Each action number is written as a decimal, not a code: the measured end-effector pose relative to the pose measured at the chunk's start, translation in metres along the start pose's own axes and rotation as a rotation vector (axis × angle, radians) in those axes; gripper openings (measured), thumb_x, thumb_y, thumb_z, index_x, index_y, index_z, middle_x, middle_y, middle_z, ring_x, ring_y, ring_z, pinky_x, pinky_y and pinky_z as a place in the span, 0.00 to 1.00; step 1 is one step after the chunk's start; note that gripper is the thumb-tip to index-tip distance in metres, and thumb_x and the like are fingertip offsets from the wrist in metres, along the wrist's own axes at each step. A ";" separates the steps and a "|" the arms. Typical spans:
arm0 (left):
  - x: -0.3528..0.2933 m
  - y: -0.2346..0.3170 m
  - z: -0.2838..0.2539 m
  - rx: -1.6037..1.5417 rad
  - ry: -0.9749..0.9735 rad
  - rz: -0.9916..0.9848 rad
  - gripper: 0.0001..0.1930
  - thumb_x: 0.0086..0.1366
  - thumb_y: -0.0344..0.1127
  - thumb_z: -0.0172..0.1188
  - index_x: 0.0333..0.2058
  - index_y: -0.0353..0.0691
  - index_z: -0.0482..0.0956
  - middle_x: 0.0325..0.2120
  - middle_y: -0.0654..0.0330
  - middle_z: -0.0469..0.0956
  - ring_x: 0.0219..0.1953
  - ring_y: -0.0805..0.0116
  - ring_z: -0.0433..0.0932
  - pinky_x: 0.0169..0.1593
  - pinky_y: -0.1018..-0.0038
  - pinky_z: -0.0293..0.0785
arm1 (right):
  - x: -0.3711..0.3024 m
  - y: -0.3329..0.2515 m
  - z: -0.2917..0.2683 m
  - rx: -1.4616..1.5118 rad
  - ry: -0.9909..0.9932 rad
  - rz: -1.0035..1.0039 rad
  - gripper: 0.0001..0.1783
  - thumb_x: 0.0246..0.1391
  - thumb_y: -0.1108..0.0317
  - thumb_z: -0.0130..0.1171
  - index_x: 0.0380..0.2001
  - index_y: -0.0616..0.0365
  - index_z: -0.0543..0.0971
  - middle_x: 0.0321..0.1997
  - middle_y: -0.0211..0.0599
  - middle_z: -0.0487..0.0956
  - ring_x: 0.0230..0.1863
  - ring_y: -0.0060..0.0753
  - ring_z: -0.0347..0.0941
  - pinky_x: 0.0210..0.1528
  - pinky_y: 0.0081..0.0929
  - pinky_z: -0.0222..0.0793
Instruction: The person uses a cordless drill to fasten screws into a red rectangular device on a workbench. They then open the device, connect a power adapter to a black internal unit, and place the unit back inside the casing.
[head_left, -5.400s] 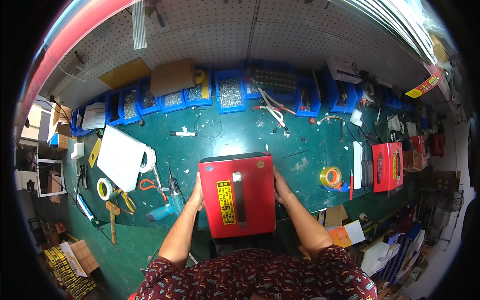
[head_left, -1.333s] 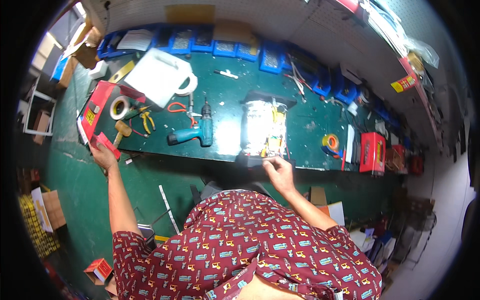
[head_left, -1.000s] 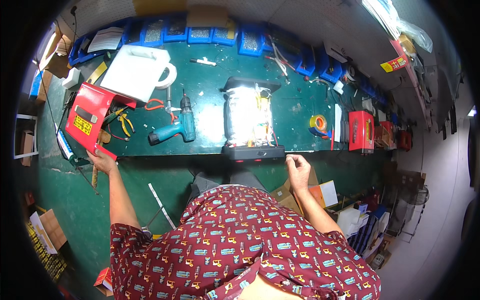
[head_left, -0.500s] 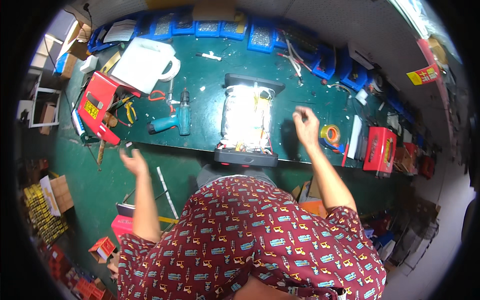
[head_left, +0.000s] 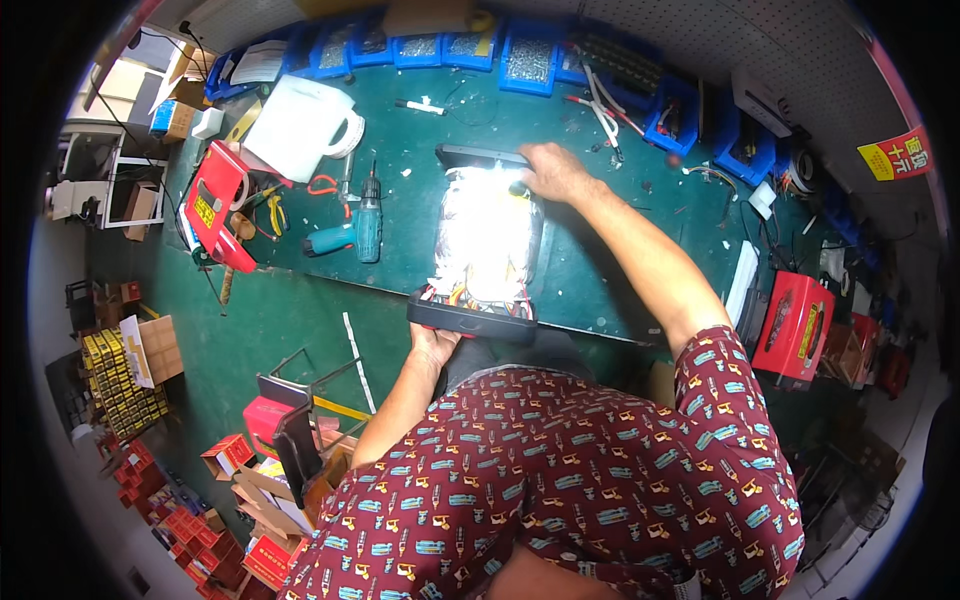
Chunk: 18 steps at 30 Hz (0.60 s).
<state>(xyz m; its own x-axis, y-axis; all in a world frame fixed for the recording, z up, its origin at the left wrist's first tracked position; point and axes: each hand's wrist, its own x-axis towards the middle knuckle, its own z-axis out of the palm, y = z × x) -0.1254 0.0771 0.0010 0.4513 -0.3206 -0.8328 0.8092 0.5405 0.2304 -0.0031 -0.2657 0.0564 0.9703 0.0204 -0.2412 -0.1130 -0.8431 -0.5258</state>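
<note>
1 shiny open machine [head_left: 487, 235] at the near edge of a green table [head_left: 400, 215], right hand [head_left: 555, 173] holding its far black end [head_left: 475, 156] — fingers bent, left hand [head_left: 434, 343] under its near black end [head_left: 470, 316] — fingers hidden, cannot tell their grip, red cover [head_left: 214, 195] off left.

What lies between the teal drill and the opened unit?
In the head view, only green benchtop shows between the teal drill and the opened unit, plus one small white scrap.
</note>
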 end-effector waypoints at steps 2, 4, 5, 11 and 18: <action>0.000 -0.006 0.005 -0.010 0.014 0.000 0.31 0.65 0.61 0.48 0.56 0.44 0.75 0.53 0.57 0.79 0.52 0.56 0.78 0.56 0.53 0.74 | 0.006 -0.009 -0.008 -0.072 -0.056 0.033 0.20 0.56 0.58 0.60 0.48 0.58 0.81 0.48 0.54 0.81 0.52 0.55 0.78 0.55 0.48 0.73; 0.001 -0.008 0.004 -0.028 -0.016 -0.016 0.32 0.65 0.62 0.48 0.56 0.44 0.75 0.53 0.57 0.79 0.52 0.56 0.78 0.55 0.53 0.75 | 0.009 -0.014 -0.013 -0.140 -0.100 0.057 0.18 0.57 0.57 0.60 0.45 0.59 0.81 0.46 0.54 0.82 0.51 0.55 0.78 0.54 0.49 0.73; 0.003 -0.010 0.004 -0.043 -0.026 -0.021 0.32 0.65 0.63 0.48 0.56 0.44 0.75 0.53 0.57 0.79 0.52 0.55 0.78 0.55 0.53 0.75 | 0.010 -0.012 -0.007 -0.152 -0.051 0.025 0.16 0.59 0.57 0.59 0.40 0.60 0.83 0.43 0.54 0.82 0.49 0.55 0.79 0.52 0.49 0.74; 0.011 -0.017 0.005 -0.127 -0.067 0.011 0.32 0.66 0.61 0.47 0.59 0.45 0.74 0.58 0.56 0.75 0.59 0.53 0.73 0.63 0.50 0.67 | 0.012 -0.027 -0.016 -0.340 -0.057 -0.141 0.10 0.52 0.66 0.58 0.31 0.60 0.85 0.36 0.51 0.84 0.42 0.53 0.82 0.45 0.47 0.77; 0.008 -0.019 0.003 -0.204 -0.159 0.048 0.32 0.70 0.57 0.41 0.62 0.42 0.72 0.61 0.54 0.72 0.62 0.52 0.70 0.68 0.53 0.61 | -0.003 -0.036 -0.019 -0.365 0.035 -0.231 0.09 0.45 0.69 0.58 0.28 0.60 0.84 0.32 0.51 0.84 0.38 0.52 0.83 0.42 0.46 0.78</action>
<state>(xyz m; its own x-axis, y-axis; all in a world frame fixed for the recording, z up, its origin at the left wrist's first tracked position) -0.1362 0.0618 -0.0085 0.5536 -0.4006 -0.7301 0.7002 0.6985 0.1477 0.0018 -0.2454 0.0920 0.9685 0.2183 -0.1197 0.1854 -0.9532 -0.2387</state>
